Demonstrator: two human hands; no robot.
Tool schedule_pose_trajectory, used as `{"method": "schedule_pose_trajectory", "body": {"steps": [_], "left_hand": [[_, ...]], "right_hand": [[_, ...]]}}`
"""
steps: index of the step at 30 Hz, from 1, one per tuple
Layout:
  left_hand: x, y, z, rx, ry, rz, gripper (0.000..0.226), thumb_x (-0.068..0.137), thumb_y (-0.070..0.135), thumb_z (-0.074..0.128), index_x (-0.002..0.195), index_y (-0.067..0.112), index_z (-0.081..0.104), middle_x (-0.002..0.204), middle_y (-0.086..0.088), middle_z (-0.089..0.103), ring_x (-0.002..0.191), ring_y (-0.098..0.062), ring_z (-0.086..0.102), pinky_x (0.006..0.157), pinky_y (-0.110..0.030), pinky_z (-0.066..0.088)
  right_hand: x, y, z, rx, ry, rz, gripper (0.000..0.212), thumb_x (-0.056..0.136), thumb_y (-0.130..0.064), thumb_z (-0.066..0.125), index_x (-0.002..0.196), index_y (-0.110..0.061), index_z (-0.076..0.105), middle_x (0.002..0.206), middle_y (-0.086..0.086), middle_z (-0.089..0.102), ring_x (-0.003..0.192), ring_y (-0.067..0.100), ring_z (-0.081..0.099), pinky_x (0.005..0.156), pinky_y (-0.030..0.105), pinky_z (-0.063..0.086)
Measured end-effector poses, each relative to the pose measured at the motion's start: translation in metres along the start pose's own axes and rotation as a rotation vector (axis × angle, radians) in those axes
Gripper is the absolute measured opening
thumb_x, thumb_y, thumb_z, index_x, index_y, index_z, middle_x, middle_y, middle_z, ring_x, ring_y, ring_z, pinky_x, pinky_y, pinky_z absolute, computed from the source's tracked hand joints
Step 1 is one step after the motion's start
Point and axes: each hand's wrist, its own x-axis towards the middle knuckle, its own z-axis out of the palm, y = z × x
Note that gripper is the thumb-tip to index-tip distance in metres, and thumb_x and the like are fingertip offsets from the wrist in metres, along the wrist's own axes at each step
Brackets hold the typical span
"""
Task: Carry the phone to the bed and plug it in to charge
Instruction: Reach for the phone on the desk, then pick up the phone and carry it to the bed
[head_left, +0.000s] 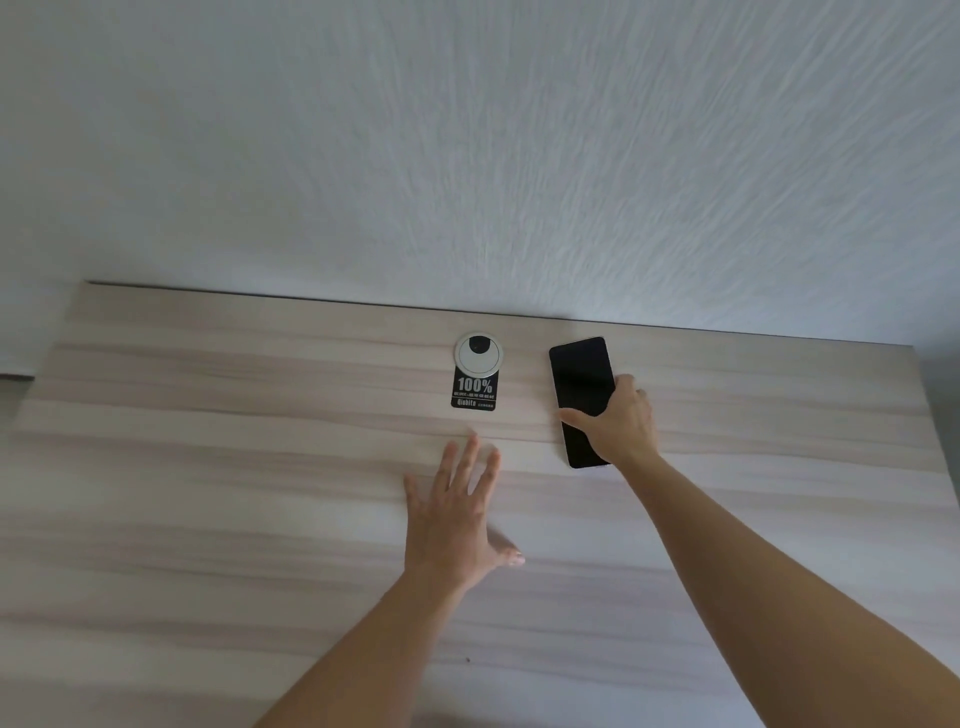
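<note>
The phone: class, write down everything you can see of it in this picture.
The phone is a slim black slab with rounded corners and a glossy, dark screen that faces up and shows nothing. It lies flat on the pale wood-grain desk, near the back edge by the white wall, lengthwise away from the person, just right of a round grey cable cover. The right hand rests over its lower right part, thumb across the screen, fingers at the right edge. No cable is attached that can be seen.

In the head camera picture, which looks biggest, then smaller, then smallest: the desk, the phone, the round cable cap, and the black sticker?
1. desk
2. phone
3. round cable cap and black sticker: these two look about alike, so no ranking between them.
</note>
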Motion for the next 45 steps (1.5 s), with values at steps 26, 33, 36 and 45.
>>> {"method": "schedule_pose_trajectory", "body": {"steps": [26,33,36,45], "left_hand": [[-0.138,0.118,-0.087,-1.42,0.231,-0.018,0.019,0.103,0.031,0.048,0.101,0.018,0.062,0.092,-0.004,0.068,0.075,-0.007,0.067,0.06,-0.039,0.058],[-0.185,0.131,-0.073,-1.477,0.23,-0.026,0.014,0.101,0.021,0.052,0.111,0.017,0.06,0.105,-0.01,0.069,0.085,-0.013,0.072,0.067,-0.034,0.062],[-0.194,0.131,-0.065,-1.465,0.22,-0.043,0.014,0.101,0.022,0.052,0.111,0.019,0.061,0.106,-0.007,0.07,0.085,-0.012,0.072,0.068,-0.038,0.062],[-0.215,0.126,-0.037,-1.445,0.244,-0.116,0.012,0.102,0.023,0.051,0.108,0.022,0.061,0.103,-0.005,0.07,0.086,-0.01,0.072,0.069,-0.043,0.064]], "right_hand": [[-0.229,0.023,-0.093,0.851,-0.087,-0.116,0.014,0.092,-0.018,0.065,0.106,-0.016,0.061,0.098,0.006,0.071,0.084,0.023,0.072,0.064,0.038,0.062],[-0.267,0.047,-0.094,0.897,-0.176,-0.097,0.016,0.094,-0.02,0.062,0.108,-0.015,0.058,0.1,0.01,0.071,0.083,0.024,0.073,0.06,0.034,0.061],[-0.273,0.057,-0.095,0.872,-0.19,-0.119,0.014,0.093,-0.021,0.063,0.106,-0.015,0.059,0.1,0.01,0.071,0.083,0.023,0.074,0.061,0.028,0.058],[-0.285,0.076,-0.075,0.823,-0.2,-0.106,0.012,0.092,-0.023,0.064,0.099,-0.013,0.065,0.093,0.01,0.074,0.076,0.023,0.074,0.061,0.033,0.059]]}}
